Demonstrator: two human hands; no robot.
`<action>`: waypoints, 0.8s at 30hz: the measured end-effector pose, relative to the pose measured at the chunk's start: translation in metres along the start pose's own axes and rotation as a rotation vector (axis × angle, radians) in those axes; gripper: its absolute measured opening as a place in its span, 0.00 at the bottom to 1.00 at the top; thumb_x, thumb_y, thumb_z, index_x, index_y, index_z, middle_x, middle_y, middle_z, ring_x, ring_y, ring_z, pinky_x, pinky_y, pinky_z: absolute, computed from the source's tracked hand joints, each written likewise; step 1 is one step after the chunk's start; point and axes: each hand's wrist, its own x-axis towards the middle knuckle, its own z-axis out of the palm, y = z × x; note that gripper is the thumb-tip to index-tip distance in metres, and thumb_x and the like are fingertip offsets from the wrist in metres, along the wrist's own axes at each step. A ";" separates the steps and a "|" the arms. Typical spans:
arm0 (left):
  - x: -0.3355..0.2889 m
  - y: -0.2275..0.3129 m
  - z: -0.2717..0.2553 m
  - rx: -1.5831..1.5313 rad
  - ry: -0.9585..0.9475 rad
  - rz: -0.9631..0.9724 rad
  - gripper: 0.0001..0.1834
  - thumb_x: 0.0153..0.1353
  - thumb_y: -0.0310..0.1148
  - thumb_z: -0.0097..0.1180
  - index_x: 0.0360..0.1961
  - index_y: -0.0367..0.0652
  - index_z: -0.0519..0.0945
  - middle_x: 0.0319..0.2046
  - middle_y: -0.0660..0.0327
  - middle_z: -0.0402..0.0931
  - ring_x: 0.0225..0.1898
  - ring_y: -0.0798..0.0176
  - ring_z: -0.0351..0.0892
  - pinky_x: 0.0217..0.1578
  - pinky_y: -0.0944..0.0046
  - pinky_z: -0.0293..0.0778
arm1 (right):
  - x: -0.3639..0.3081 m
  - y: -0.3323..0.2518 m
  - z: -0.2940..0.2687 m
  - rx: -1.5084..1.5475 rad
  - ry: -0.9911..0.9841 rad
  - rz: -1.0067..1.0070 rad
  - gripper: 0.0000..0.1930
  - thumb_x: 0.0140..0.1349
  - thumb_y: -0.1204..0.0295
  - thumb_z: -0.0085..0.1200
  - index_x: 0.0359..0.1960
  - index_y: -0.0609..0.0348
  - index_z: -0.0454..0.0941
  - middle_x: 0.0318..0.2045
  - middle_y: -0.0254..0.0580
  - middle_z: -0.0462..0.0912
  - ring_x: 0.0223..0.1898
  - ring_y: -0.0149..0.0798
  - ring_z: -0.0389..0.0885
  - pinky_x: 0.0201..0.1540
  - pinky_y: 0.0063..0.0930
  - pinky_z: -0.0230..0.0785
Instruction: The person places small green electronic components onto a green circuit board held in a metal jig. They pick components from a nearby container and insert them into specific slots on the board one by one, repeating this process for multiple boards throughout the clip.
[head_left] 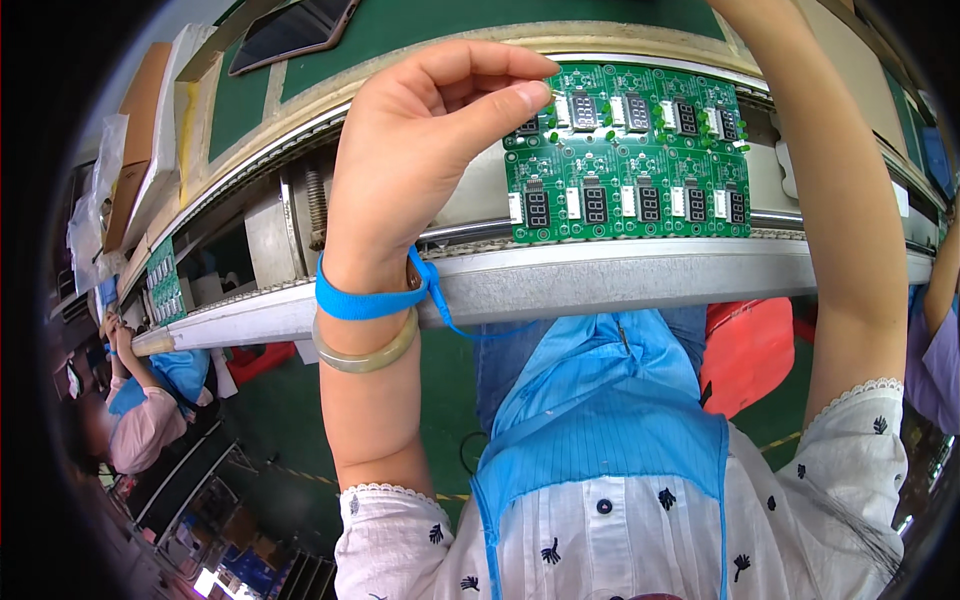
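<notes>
My left hand (425, 135) reaches over the upper left part of a green circuit board panel (622, 160). Its thumb and index finger are pinched together at the board's upper edge; whatever small piece may be between them I cannot make out. Two rows of black digit displays (648, 204) and white connectors (573, 204) sit on the panel. Small green LEDs (609, 135) stand or lean along the upper row. A blue wrist strap (365, 298) and a bangle (365, 358) circle my left wrist. My right forearm (835, 170) passes right of the panel, its hand beyond the top edge.
The panel rests across conveyor rails, with a metal front rail (620, 275) near my body. A phone (293, 35) lies on the green surface at the far left. Further down the line at left are another circuit board (163, 283) and a co-worker (150, 420). A red stool (750, 350) stands below.
</notes>
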 end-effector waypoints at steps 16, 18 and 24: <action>-0.004 -0.001 0.000 0.113 -0.018 -0.001 0.09 0.62 0.24 0.68 0.44 0.36 0.88 0.38 0.63 0.86 0.40 0.72 0.83 0.44 0.72 0.78 | -0.009 -0.013 -0.019 0.322 0.037 0.193 0.09 0.60 0.74 0.66 0.39 0.67 0.88 0.32 0.47 0.90 0.32 0.36 0.87 0.41 0.29 0.78; -0.003 0.000 0.001 0.113 -0.023 -0.002 0.09 0.62 0.24 0.67 0.44 0.36 0.88 0.38 0.63 0.86 0.40 0.72 0.83 0.44 0.72 0.78 | -0.017 -0.020 -0.028 0.421 0.041 0.232 0.09 0.61 0.74 0.66 0.40 0.68 0.88 0.33 0.44 0.90 0.33 0.32 0.86 0.40 0.26 0.77; -0.008 0.001 -0.002 0.141 -0.018 -0.080 0.09 0.61 0.22 0.67 0.44 0.37 0.87 0.41 0.61 0.87 0.45 0.68 0.84 0.52 0.68 0.76 | -0.052 -0.040 -0.043 0.721 0.000 0.429 0.09 0.64 0.76 0.65 0.43 0.68 0.87 0.36 0.39 0.89 0.37 0.28 0.84 0.43 0.21 0.77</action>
